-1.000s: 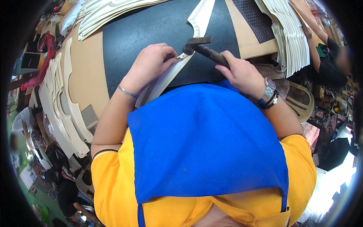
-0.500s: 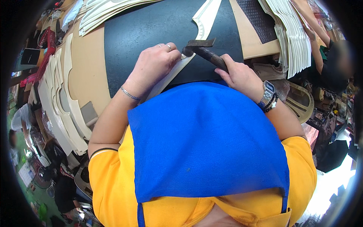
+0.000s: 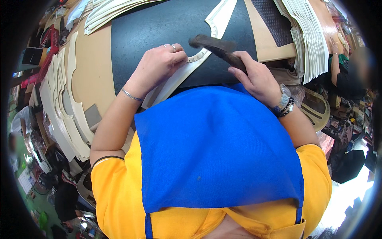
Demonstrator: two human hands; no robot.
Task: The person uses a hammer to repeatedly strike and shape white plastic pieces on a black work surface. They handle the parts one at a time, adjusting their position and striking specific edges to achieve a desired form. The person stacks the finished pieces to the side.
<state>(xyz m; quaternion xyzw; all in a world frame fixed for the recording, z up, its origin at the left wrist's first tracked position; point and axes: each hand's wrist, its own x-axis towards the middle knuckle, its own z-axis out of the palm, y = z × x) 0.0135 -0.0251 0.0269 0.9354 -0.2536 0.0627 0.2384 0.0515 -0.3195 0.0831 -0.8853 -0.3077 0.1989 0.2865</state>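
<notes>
A long cream-white piece, seemingly leather or a similar sheet, lies slantwise over a black mat. Its curved edge is notched and folded over in small pleats. My left hand pinches that edge with thumb and fingers, at the near end of the curve. In my right hand is a hammer, gripped by its dark handle. The hammer's head hangs slightly above the pleated edge, a short way right of my left fingers, and looks somewhat blurred.
Stacked cream pieces lie at the left, the far left and the right of the table. A red plastic basket stands at the left edge. Beyond the right-hand stack sits another person. A beige stool is at the right.
The hammer has risen off the edge, its head swinging up and away. My left hand has shifted slightly left and down, uncovering more pleats.
</notes>
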